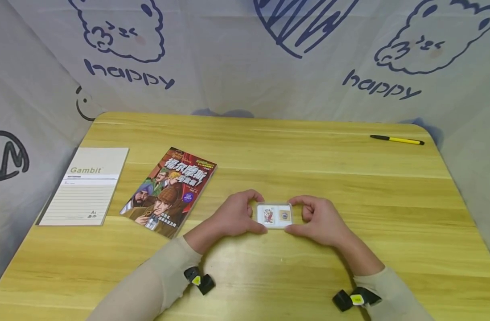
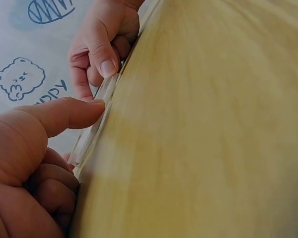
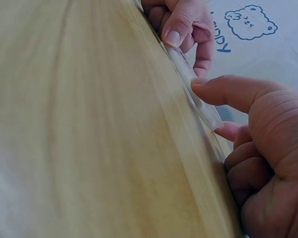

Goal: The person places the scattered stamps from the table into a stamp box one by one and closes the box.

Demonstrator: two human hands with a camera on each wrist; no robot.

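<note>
Along the left edge of the table (image 1: 293,156), a notebook (image 1: 84,187) is laid flat, with a book (image 1: 168,191) angled beside it, both untouched. Now to the middle: one end of a clear case (image 1: 274,228) is pinched by the left hand (image 1: 236,216), thumb nearer, forefinger farther; the other end is pinched likewise by the right hand (image 1: 321,220). So the case is held about midway between the left and right edges. The two-handed grip is made; the case looks closed, its contents apparently not taken out. Inside, a colourful figure (image 1: 268,216) is seen, then a tan square (image 1: 285,216). By the far right corner, a pen (image 1: 397,140) is seen lying.
</note>
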